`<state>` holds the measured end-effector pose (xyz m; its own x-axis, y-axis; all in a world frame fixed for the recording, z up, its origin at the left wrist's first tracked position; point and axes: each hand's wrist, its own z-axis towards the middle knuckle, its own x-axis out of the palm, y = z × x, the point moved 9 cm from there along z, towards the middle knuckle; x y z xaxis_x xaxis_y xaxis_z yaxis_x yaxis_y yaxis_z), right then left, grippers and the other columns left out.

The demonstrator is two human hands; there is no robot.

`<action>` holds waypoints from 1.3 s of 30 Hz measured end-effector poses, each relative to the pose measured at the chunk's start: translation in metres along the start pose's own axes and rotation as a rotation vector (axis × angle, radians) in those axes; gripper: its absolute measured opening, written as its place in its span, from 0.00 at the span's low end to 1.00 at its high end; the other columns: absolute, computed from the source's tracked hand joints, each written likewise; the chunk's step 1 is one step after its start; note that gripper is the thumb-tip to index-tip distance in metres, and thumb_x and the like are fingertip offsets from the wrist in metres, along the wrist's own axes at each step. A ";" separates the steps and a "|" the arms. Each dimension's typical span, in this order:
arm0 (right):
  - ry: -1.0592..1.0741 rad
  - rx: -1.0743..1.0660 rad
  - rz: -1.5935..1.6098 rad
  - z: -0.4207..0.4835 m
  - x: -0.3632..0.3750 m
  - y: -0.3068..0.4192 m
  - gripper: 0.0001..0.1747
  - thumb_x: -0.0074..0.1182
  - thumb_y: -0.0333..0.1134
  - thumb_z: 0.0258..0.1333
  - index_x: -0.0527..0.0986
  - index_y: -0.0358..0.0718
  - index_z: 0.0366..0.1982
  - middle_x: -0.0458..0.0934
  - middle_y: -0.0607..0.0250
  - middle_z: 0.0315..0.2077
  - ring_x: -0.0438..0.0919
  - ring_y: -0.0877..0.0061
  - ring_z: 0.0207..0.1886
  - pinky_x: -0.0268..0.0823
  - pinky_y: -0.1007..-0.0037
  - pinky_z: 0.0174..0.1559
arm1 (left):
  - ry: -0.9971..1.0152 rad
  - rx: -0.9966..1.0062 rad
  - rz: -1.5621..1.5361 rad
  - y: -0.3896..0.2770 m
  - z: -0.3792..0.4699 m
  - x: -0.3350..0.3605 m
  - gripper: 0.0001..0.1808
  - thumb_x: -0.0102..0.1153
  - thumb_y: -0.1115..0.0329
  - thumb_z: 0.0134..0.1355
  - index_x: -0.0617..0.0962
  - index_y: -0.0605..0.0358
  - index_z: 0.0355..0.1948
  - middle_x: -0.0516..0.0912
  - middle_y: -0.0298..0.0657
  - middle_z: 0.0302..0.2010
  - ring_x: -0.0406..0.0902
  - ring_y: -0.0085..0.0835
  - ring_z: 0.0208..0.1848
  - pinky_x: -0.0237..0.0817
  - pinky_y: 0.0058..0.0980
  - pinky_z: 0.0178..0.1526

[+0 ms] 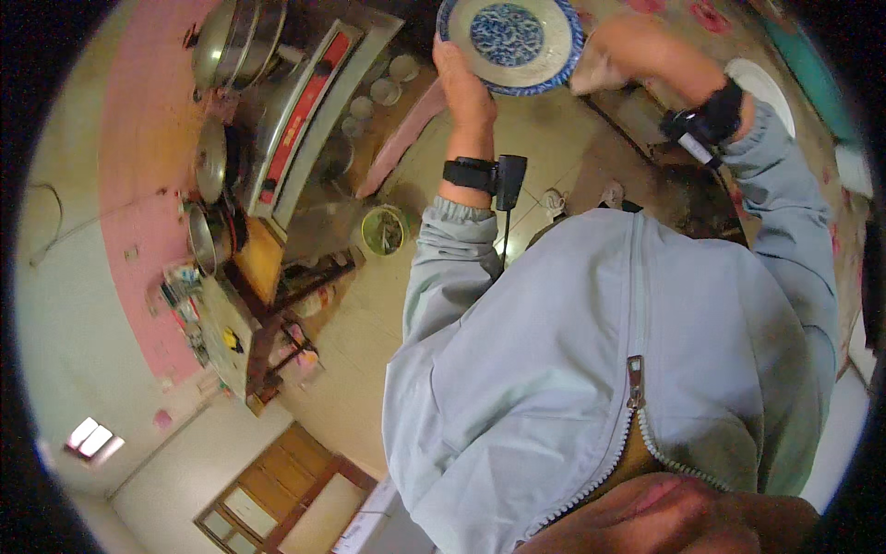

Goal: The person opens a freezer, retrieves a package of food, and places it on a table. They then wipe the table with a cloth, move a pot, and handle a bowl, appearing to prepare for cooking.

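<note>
A white plate or shallow bowl (509, 41) with a blue patterned centre and a blue rim is at the top of the view. My left hand (471, 90) grips its left edge, the thumb against the rim. At the right edge of the dish is my right hand (612, 59), blurred, its fingers bent by the rim. Something pale shows at those fingertips, but whether it is a cloth or part of the fingers is unclear. Both wrists wear black straps with small devices.
A gas stove (304, 118) with a red front panel and several metal pots stands left, with bowls (386, 90) on a shelf beside it. A yellow-green bin (384, 230) is on the tiled floor. A round white item (765, 90) lies behind my right wrist, on a flower-patterned surface.
</note>
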<state>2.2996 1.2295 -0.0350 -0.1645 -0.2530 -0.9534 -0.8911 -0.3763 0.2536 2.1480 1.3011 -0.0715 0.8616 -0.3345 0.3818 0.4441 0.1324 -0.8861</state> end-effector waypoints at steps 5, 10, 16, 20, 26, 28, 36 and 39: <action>-0.579 -0.388 0.172 0.044 -0.125 0.028 0.06 0.54 0.30 0.49 0.77 0.37 0.31 0.78 0.52 0.34 0.77 0.56 0.38 0.70 0.60 0.38 | -0.046 0.145 0.153 -0.051 0.007 -0.002 0.27 0.34 0.54 0.74 0.59 0.57 0.67 0.67 0.43 0.63 0.67 0.32 0.61 0.58 0.31 0.63; -0.730 -0.959 -0.293 0.078 -0.099 0.122 0.07 0.53 0.31 0.46 0.75 0.37 0.30 0.72 0.61 0.31 0.73 0.65 0.36 0.66 0.65 0.38 | -0.290 0.006 0.059 -0.067 -0.006 -0.026 0.27 0.36 0.55 0.74 0.59 0.58 0.68 0.63 0.43 0.66 0.61 0.30 0.66 0.51 0.30 0.66; -0.637 -0.673 -0.357 0.110 -0.075 0.108 0.07 0.54 0.33 0.45 0.72 0.41 0.29 0.71 0.61 0.31 0.71 0.65 0.37 0.66 0.63 0.38 | -0.378 0.186 0.330 -0.105 -0.022 -0.050 0.25 0.38 0.56 0.73 0.61 0.57 0.66 0.68 0.42 0.62 0.66 0.33 0.61 0.57 0.32 0.62; -0.385 -0.316 -0.092 0.117 -0.044 0.093 0.07 0.54 0.30 0.46 0.72 0.35 0.29 0.73 0.51 0.27 0.73 0.56 0.35 0.67 0.56 0.35 | -0.413 0.204 0.285 -0.108 -0.025 -0.062 0.24 0.39 0.57 0.73 0.63 0.57 0.65 0.69 0.42 0.61 0.67 0.34 0.60 0.57 0.33 0.61; -0.062 -0.179 0.292 0.137 -0.041 0.083 0.06 0.55 0.29 0.45 0.73 0.35 0.27 0.74 0.51 0.28 0.73 0.54 0.36 0.66 0.54 0.36 | -0.561 0.119 0.238 -0.100 -0.044 -0.080 0.25 0.39 0.56 0.73 0.61 0.59 0.65 0.69 0.41 0.60 0.67 0.31 0.59 0.57 0.28 0.61; -0.451 -0.361 0.197 0.133 -0.090 0.086 0.05 0.55 0.30 0.45 0.73 0.36 0.27 0.74 0.52 0.29 0.73 0.56 0.36 0.65 0.55 0.38 | -0.591 0.116 0.215 -0.098 -0.047 -0.084 0.25 0.39 0.56 0.73 0.61 0.59 0.66 0.69 0.41 0.60 0.67 0.30 0.59 0.57 0.28 0.60; -0.429 -0.698 -0.217 0.164 -0.026 0.138 0.05 0.55 0.33 0.46 0.78 0.40 0.26 0.78 0.60 0.30 0.76 0.66 0.35 0.68 0.60 0.37 | -0.757 0.115 0.311 -0.100 -0.065 -0.121 0.24 0.39 0.58 0.73 0.63 0.60 0.64 0.71 0.41 0.57 0.67 0.30 0.55 0.58 0.29 0.58; -0.185 -0.781 -0.084 0.181 0.004 0.154 0.05 0.56 0.31 0.46 0.78 0.38 0.27 0.78 0.58 0.30 0.77 0.65 0.34 0.69 0.62 0.34 | -0.835 0.136 0.382 -0.103 -0.075 -0.144 0.23 0.40 0.58 0.73 0.64 0.59 0.63 0.71 0.40 0.56 0.67 0.30 0.55 0.58 0.29 0.58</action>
<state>2.0851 1.3322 -0.0296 -0.2385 -0.0707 -0.9686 -0.3617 -0.9191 0.1562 1.9598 1.2654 -0.0552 0.8295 0.5281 0.1820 0.0729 0.2206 -0.9726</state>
